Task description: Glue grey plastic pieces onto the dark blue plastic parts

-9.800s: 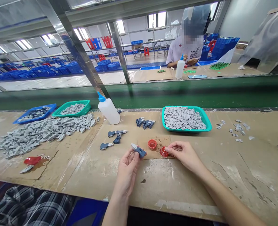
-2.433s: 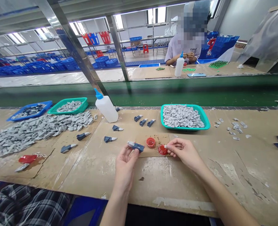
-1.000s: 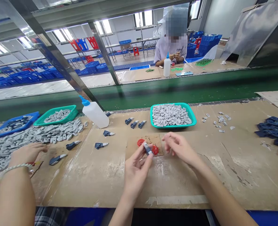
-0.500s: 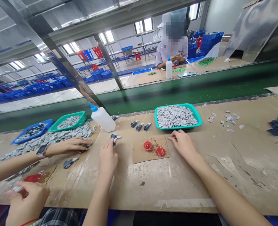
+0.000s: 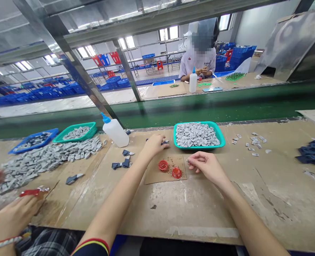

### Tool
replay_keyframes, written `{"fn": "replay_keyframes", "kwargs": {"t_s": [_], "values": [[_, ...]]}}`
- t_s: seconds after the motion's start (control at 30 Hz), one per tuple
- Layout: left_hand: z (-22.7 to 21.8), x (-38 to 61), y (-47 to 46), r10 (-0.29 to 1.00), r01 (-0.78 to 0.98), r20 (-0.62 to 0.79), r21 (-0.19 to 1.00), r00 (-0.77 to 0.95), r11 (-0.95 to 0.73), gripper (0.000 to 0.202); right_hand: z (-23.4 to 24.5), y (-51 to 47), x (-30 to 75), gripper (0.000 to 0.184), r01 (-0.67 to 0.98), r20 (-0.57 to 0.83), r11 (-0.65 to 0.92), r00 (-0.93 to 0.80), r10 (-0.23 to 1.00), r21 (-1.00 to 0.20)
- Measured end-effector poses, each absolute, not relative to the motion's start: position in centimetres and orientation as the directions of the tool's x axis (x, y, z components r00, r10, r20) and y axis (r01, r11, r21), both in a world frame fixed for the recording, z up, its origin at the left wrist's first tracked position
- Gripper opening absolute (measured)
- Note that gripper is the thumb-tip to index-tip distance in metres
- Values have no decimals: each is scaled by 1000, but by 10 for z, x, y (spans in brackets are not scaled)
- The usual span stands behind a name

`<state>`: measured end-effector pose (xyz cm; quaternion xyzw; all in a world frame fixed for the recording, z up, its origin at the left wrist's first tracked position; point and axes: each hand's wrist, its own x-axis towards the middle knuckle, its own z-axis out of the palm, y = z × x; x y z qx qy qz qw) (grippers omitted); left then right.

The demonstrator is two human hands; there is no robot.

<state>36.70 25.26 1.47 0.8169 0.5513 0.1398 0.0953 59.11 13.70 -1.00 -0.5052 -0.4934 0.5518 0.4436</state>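
Observation:
My left hand [image 5: 156, 145] reaches over dark blue plastic pieces with pale tips [image 5: 165, 142], its fingers apart and partly covering them. Whether it touches them I cannot tell. My right hand [image 5: 207, 164] is closed, thumb and forefinger pinching a small pale piece [image 5: 187, 161] whose kind is too small to make out. Between my hands, two small red cups [image 5: 176, 172] stand on a cardboard square [image 5: 153, 179]. Behind my right hand is a green basket [image 5: 221, 137] of light grey plastic pieces. More dark blue pieces with pale tips [image 5: 125, 163] lie left of my left forearm.
A white squeeze bottle [image 5: 116, 132] with blue nozzle stands back left, near a grey heap [image 5: 51, 158]. A neighbour's hands [image 5: 16, 213] work at far left. Loose grey pieces [image 5: 254, 140] and a dark blue pile [image 5: 313, 153] lie right. A green conveyor belt [image 5: 157, 113] runs behind.
My left hand has left the dark blue pieces on the left and moved right and away from me, over other dark blue ones. My right hand has stayed near the cardboard square.

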Motion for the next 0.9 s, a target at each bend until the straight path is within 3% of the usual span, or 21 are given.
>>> {"fn": "replay_keyframes", "kwargs": {"t_s": [0.1,0.23,0.47,0.67,0.9], "values": [[9,373,262,937,864,83,366,340,-346,23,-6,131,586,35,4,-131,-132,-154,979,-991],[15,363,252,947,816,159,480,281,-322,11,-5,121,569,36,-36,-206,-218,-217,954,-975],[31,337,190,945,620,327,741,3,-258,32,-12,117,547,40,-38,-241,-248,-136,961,-968],[23,332,140,948,283,260,937,-183,-203,30,-16,119,548,38,52,-215,-211,-86,973,-976],[15,344,103,949,90,178,983,-261,-160,28,-20,119,544,38,80,-196,-188,-108,975,-979]]}}
